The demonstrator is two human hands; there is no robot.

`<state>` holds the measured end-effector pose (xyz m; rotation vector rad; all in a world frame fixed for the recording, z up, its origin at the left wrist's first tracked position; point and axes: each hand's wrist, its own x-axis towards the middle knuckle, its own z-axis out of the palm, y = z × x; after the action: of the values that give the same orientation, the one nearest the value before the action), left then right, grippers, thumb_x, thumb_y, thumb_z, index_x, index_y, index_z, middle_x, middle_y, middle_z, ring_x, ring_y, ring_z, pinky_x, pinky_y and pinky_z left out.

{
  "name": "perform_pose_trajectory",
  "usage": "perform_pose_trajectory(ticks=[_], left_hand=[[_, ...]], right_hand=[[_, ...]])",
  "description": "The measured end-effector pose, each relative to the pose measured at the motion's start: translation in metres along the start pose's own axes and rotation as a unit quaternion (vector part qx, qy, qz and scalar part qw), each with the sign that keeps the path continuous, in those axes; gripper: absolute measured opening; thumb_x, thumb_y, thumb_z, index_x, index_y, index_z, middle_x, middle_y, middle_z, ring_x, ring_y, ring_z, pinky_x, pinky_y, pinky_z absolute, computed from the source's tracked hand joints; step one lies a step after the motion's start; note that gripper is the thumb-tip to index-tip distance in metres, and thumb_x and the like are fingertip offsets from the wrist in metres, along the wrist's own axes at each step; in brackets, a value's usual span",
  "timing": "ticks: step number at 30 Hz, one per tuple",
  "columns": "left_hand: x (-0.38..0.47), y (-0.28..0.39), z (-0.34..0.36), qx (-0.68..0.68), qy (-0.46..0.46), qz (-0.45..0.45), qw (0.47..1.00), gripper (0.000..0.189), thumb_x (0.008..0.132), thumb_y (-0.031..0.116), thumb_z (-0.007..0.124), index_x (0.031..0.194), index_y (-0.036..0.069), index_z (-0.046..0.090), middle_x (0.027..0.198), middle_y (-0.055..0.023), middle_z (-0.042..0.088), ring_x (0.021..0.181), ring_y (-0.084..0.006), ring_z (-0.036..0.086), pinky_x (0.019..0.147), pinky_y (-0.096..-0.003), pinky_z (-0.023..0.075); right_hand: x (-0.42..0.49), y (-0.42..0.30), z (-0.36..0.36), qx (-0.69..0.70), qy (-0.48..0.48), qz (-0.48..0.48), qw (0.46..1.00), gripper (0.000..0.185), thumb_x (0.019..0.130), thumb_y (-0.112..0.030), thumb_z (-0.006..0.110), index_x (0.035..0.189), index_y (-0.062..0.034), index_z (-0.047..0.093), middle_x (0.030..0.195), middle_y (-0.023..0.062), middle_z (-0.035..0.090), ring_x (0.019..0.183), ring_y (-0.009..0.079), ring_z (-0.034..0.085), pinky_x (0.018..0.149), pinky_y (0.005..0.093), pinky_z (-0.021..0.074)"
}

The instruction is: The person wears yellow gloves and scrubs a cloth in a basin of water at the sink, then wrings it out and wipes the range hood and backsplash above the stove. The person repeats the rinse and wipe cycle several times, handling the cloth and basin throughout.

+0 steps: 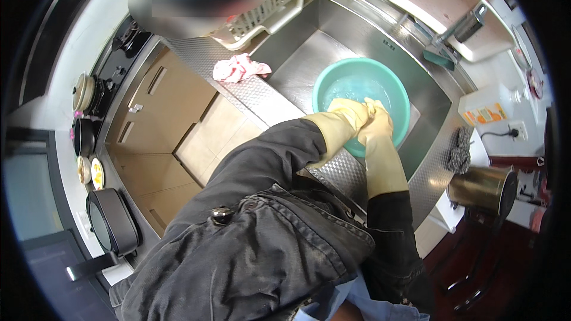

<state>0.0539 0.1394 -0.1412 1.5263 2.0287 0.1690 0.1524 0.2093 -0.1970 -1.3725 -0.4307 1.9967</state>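
A round turquoise plastic basin [317,91] stands in the stainless steel sink [296,60] with water in it. Pale yellow rubber gloves cover both of my hands, which are pressed together over the near part of the basin. My left hand [350,112] comes in from the left with its fingers bent towards the other glove. Against it, my right hand [377,121] is curled. The gloves hide whatever may be between them. A crumpled pink and white cloth [240,68] lies on the counter edge left of the sink.
A cream plastic dish rack [267,20] stands beyond the cloth. Right of the sink are a large pump bottle [486,102], a steel wool scourer [458,149] and a metal pot [479,189]. Across the floor, an air fryer [113,220] sits on another counter.
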Motion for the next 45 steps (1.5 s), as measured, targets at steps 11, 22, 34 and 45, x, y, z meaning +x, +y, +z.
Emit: perform_pose_trajectory(ticks=[11,22,34,45], left_hand=[[-0.068,0.03,-0.097,-0.117,0.047,0.093,0.988,0.049,0.084,0.012,0.084,0.13,0.007,0.067,0.131,-0.0252,0.075,0.122,-0.0402,0.075,0.096,-0.0466,0.063],[-0.034,0.02,-0.078,-0.397,-0.002,-0.096,0.913,0.031,0.075,0.013,0.09,0.104,0.008,0.081,0.089,-0.01,0.082,0.07,-0.0215,0.079,0.059,-0.0366,0.06],[-0.052,0.041,-0.075,-0.074,-0.048,0.06,0.994,0.052,0.09,0.025,0.08,0.138,0.01,0.067,0.137,-0.0148,0.076,0.126,-0.0329,0.075,0.103,-0.0466,0.0602],[-0.072,0.035,-0.079,-0.032,0.017,-0.001,0.999,0.041,0.107,0.035,0.06,0.137,0.009,0.067,0.133,-0.0168,0.077,0.124,-0.0342,0.076,0.103,-0.0478,0.0602]], right_hand=[[-0.028,-0.058,-0.025,-0.092,-0.329,-0.001,0.94,0.044,0.117,-0.03,0.059,0.148,0.0019,0.061,0.144,0.0156,0.07,0.132,0.0291,0.067,0.11,0.0433,0.0577],[-0.121,-0.05,0.047,-0.121,-0.305,-0.28,0.902,0.047,0.122,-0.031,0.047,0.147,0.0053,0.062,0.141,0.0196,0.072,0.133,0.0281,0.068,0.116,0.0424,0.0538],[-0.07,-0.048,0.018,-0.037,-0.071,-0.199,0.977,0.024,0.115,-0.019,0.057,0.12,-0.0021,0.073,0.08,0.0015,0.061,0.08,0.0179,0.07,0.081,0.0363,0.0646],[-0.053,-0.036,-0.009,-0.012,-0.297,-0.044,0.954,0.03,0.116,-0.031,0.059,0.129,-0.0044,0.066,0.119,0.0148,0.073,0.111,0.0296,0.074,0.086,0.039,0.0617]])
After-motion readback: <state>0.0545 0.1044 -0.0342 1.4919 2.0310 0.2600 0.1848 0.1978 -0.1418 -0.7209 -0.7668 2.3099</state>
